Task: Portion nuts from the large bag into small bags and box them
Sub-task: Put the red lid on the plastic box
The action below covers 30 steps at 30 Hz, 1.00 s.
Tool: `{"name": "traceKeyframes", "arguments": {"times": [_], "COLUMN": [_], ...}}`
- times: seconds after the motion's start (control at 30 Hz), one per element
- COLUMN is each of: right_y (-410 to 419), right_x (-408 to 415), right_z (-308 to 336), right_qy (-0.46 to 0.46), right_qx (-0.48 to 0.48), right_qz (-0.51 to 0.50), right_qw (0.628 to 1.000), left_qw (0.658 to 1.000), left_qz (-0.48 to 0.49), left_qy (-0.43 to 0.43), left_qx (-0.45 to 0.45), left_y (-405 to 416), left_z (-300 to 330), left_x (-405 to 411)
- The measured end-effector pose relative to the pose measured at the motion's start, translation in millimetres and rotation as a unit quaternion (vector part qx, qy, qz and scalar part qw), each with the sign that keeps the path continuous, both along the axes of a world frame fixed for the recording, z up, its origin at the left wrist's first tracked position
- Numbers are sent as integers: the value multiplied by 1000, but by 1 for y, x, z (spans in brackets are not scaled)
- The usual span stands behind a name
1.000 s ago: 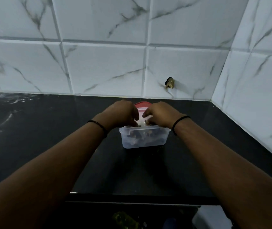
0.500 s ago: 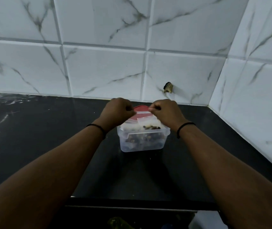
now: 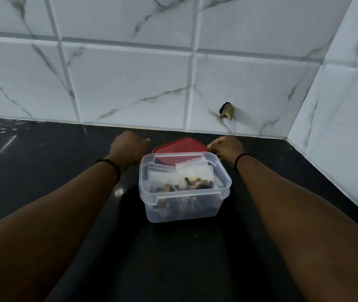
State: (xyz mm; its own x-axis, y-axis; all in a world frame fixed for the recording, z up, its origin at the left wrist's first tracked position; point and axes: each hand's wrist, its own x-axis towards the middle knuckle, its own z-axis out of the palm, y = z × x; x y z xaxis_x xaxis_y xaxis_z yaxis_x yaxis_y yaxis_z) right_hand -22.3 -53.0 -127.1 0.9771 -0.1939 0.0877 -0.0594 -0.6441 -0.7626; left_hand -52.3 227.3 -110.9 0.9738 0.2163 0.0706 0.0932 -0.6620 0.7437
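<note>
Head view shows a clear box (image 3: 184, 190) set at frame centre on the black table (image 3: 43, 171), its long axis running left to right and its mouth facing up, filled with small bags (image 3: 192, 171) of nuts standing upright. Behind it a red lid (image 3: 179, 146) lies flat, apparently kept near for closing. It is touched at its right corner by the curled right hand (image 3: 226, 148), while the left hand (image 3: 130, 147) is held fisted beside it, empty as far as can be judged.
</note>
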Motion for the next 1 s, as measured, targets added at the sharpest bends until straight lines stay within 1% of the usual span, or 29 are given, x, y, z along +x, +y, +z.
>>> {"name": "traceKeyframes", "arguments": {"times": [0.07, 0.13, 0.23, 0.3, 0.43, 0.5, 0.53, 0.57, 0.6, 0.67, 0.73, 0.8, 0.83, 0.87, 0.93, 1.0], "right_y": [3, 7, 7, 5, 8, 9, 10, 9, 10, 10, 9, 10, 11, 12, 14, 12], "right_x": [18, 34, 50, 58, 64, 64, 63, 64, 62, 56, 45, 24, 10, -4, -32, -61], "right_z": [-3, -10, -25, -30, -25, -23, -22, -20, -16, -5, 11, 35, 49, 62, 79, 84], "right_qy": [3, 20, 38, 42, 86, 99, 108, 104, 89, 24, -57, -111, -122, -123, -109, -65], "right_qx": [-74, -130, -177, -174, -115, -83, -74, -73, -73, -51, 10, 34, 54, 90, 192, 307], "right_qz": [13, 31, 54, 50, 17, 8, 12, 14, 13, 2, -15, -9, 1, 12, 33, 57], "right_qw": [997, 991, 982, 983, 989, 992, 991, 992, 993, 998, 998, 993, 991, 988, 975, 948], "left_qw": [996, 994, 992, 987, 980, 983, 985, 991, 994, 994, 981, 965, 958, 947, 926, 903], "left_qz": [-2, -21, -33, -54, -82, -65, -68, -54, -71, -80, -47, -72, -89, -107, -122, -110], "left_qy": [69, 90, 107, 119, 139, 147, 130, 108, 70, 3, -85, -157, -176, -191, -199, -179], "left_qx": [50, 53, 60, 88, 120, 94, 89, 61, 36, -76, -167, -196, -207, -237, -297, -374], "left_y": [-1, -5, -19, -27, -26, -25, -24, -24, -24, -17, -7, 1, 2, 0, -4, -9], "left_z": [-10, -21, -23, -25, -27, -26, -27, -23, -21, -12, 5, 24, 34, 41, 49, 50], "left_x": [11, 28, 46, 57, 58, 56, 55, 55, 55, 54, 49, 36, 25, 14, -7, -33]}}
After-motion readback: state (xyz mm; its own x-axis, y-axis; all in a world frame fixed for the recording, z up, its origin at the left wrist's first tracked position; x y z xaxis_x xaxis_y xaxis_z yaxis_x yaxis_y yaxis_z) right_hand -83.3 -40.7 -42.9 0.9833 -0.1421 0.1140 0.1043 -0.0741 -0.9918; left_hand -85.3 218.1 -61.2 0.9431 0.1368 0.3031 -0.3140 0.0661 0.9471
